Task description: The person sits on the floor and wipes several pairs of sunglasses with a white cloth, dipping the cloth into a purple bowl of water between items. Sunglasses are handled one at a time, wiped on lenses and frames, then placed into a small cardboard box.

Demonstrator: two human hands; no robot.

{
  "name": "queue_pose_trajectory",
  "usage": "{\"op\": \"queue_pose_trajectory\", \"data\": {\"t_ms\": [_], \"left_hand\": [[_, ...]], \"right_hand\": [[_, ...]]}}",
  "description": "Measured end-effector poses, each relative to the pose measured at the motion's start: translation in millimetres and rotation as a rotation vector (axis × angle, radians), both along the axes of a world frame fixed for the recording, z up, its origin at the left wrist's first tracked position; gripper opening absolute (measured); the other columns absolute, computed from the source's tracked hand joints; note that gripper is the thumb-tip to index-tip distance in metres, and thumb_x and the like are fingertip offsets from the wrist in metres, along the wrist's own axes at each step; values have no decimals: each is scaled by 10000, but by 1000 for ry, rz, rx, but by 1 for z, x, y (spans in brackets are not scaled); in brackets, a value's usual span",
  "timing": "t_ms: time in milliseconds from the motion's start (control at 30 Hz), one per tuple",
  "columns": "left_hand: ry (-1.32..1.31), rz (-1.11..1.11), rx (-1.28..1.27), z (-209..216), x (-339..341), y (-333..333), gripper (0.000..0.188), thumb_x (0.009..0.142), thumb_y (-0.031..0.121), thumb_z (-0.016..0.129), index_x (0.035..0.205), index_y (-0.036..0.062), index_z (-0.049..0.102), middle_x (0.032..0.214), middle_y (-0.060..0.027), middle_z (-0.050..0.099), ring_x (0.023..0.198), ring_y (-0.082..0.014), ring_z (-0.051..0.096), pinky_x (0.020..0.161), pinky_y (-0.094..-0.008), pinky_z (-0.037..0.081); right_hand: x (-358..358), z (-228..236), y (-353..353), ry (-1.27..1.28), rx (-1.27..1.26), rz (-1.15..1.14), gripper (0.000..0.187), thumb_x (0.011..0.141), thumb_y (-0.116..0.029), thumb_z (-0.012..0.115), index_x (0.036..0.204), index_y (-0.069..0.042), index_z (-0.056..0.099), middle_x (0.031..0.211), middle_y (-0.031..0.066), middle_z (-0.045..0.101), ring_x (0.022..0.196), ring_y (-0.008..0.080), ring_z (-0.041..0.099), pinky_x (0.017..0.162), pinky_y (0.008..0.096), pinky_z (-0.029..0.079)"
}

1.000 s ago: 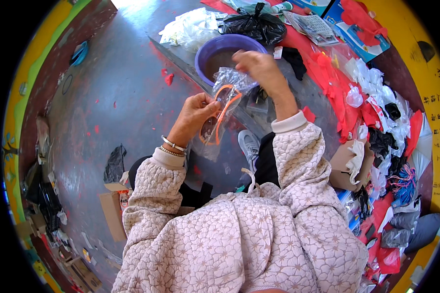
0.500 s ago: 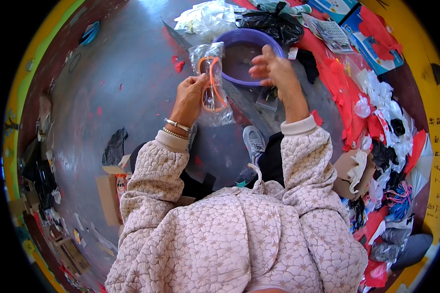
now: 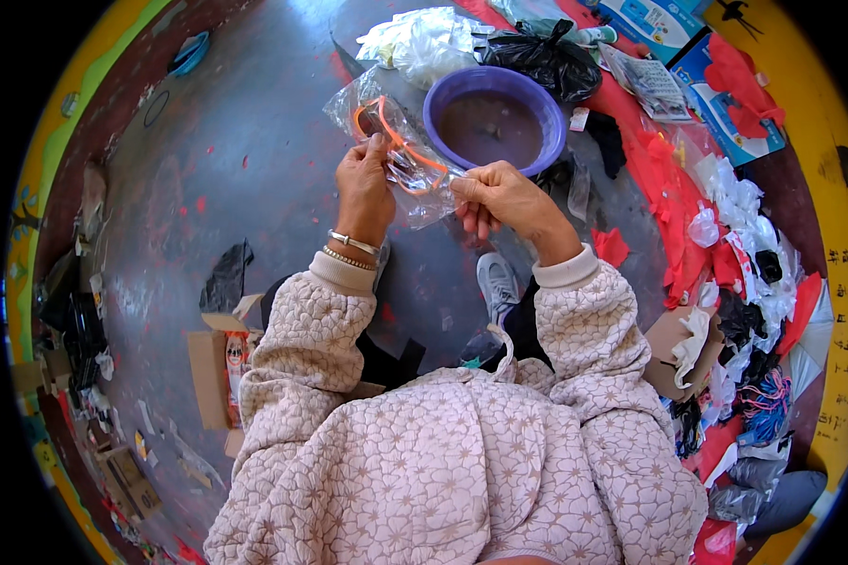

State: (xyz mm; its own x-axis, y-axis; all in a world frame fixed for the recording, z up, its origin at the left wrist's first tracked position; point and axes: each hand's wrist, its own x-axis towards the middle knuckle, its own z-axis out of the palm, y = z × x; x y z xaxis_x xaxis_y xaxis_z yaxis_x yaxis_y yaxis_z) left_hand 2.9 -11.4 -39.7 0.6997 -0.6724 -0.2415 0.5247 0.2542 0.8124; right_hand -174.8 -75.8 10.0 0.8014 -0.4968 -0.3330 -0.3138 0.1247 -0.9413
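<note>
Between my hands is a clear plastic bag (image 3: 349, 99) with what looks like a pair of orange-framed glasses (image 3: 407, 148) inside. My left hand (image 3: 364, 191) grips the bag's left side, thumb on top. At the lower right end of the bag, my right hand (image 3: 516, 200) pinches the plastic between thumb and fingers, the other fingers curled below. The bag lies tilted, its right end lower. Just beyond my right hand stands a purple basin (image 3: 431, 121) with murky brownish water in it.
White plastic bags (image 3: 424, 42) and a black plastic bag (image 3: 546, 64) lie behind the basin. Red cloth (image 3: 664, 212) and heaped plastic run along the right. An open cardboard box (image 3: 664, 353) sits right, another box (image 3: 207, 377) left. My shoe (image 3: 497, 282) is below the hands.
My right hand has come down and left from beside the basin and taken hold of the bag's right end. The bag has turned from upright to slanting. The view has shifted slightly.
</note>
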Motion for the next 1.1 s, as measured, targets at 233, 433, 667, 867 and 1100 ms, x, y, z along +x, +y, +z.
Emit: {"op": "queue_pose_trajectory", "data": {"t_ms": [233, 433, 667, 867, 1100], "left_hand": [[-54, 114, 1, 3, 9, 0, 186, 876, 177, 548, 890, 5, 481, 684, -36, 539, 535, -103, 468, 480, -236, 376], [-23, 164, -34, 9, 3, -2, 184, 876, 179, 551, 888, 17, 465, 691, -39, 538, 529, -95, 475, 451, -215, 367], [127, 128, -138, 0, 12, -1, 166, 874, 147, 548, 899, 4, 468, 771, -62, 566, 631, -126, 553, 554, -229, 470], [244, -287, -137, -4, 19, -2, 144, 880, 138, 526, 898, -4, 536, 813, -69, 586, 672, -139, 574, 611, -259, 495], [676, -674, -237, 29, -26, 26, 165, 853, 102, 545, 963, -21, 538, 838, -93, 597, 761, -166, 616, 599, -258, 551]], "right_hand": [[-5, -5, -12, -63, 131, -281, 338, 870, -319, 523, 738, -18, 606, 584, 54, 592, 422, 94, 530, 380, 189, 382], [34, -20, 40, -106, 204, -247, 308, 854, -348, 545, 800, -53, 615, 624, 33, 598, 506, 92, 554, 468, 205, 428], [30, -28, 46, -46, 268, 5, 251, 853, -287, 540, 846, -54, 634, 692, 59, 620, 546, 108, 574, 495, 204, 440], [-6, -40, -8, 265, -33, 54, 249, 843, -263, 548, 953, -54, 629, 773, 59, 638, 658, 124, 597, 580, 254, 471], [3, -38, -7, -584, 613, 26, 476, 801, -383, 603, 1163, -91, 507, 1111, 3, 530, 1051, 115, 464, 899, 336, 330]]}}
